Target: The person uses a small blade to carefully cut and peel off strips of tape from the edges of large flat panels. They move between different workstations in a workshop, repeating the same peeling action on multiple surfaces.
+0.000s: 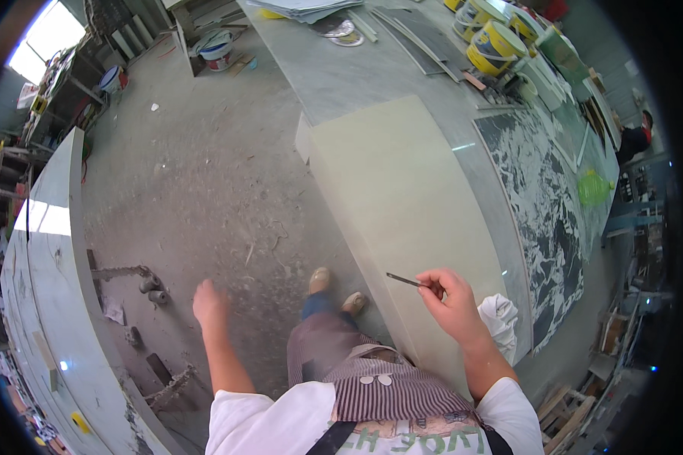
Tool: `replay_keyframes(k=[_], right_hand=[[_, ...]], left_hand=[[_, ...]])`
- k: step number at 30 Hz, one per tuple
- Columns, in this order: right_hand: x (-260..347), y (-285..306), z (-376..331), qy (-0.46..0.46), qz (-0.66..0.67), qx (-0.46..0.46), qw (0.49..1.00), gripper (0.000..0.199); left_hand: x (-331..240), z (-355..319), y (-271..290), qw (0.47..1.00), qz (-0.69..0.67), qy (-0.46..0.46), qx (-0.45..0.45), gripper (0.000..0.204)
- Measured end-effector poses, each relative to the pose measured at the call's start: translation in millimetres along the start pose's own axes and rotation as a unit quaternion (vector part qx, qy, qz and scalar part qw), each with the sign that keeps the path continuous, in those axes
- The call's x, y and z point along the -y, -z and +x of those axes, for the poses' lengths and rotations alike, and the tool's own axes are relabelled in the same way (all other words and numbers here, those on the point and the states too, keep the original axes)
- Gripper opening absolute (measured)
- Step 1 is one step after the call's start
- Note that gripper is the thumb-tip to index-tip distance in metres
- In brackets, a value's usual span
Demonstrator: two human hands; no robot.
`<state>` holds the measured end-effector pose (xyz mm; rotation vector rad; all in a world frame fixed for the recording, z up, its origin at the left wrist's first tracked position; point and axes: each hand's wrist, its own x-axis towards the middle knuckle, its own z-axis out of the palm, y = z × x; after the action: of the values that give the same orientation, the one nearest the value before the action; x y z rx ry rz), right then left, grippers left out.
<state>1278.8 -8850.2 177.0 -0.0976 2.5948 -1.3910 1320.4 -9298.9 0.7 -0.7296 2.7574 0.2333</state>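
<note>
My right hand (451, 303) is closed, pinching a thin dark blade-like strip (404, 280) between thumb and fingers. The strip points left and is held over the near part of a long cream slab (402, 189). Just right of that hand, a crumpled white cloth (498, 322) lies by the slab's edge. My left hand (210, 303) hangs out to the left above the dusty floor, away from the slab. It is smeared by motion, so its fingers cannot be made out, and no object shows in it.
A black-and-white veined slab (535, 220) lies right of the cream one. Several yellow buckets (496, 47) and grey strips (417, 42) sit at the far end. A white slab (45, 265) stands along the left. Metal pieces (153, 288) lie on the floor (197, 167). Another person (636, 140) is far right.
</note>
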Motion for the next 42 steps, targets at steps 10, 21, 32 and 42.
replay_keyframes(k=[10,21,32,42], right_hand=[[49,-62,166,0.161,-0.141,0.016,0.977,0.010],[75,-111,312,0.048,-0.085,0.080,0.992,0.013],[62,-111,346,0.038,-0.108,0.104,0.988,0.009],[49,-99,317,0.050,-0.051,0.124,0.990,0.008]], left_hand=[[-229,31,62,0.768,-0.539,-0.303,-0.171,0.021],[-298,112,41,0.622,-0.782,-0.035,-0.033,0.014],[-316,133,32,0.581,-0.813,0.010,-0.011,0.011],[-305,116,33,0.634,-0.770,-0.059,-0.022,0.004]])
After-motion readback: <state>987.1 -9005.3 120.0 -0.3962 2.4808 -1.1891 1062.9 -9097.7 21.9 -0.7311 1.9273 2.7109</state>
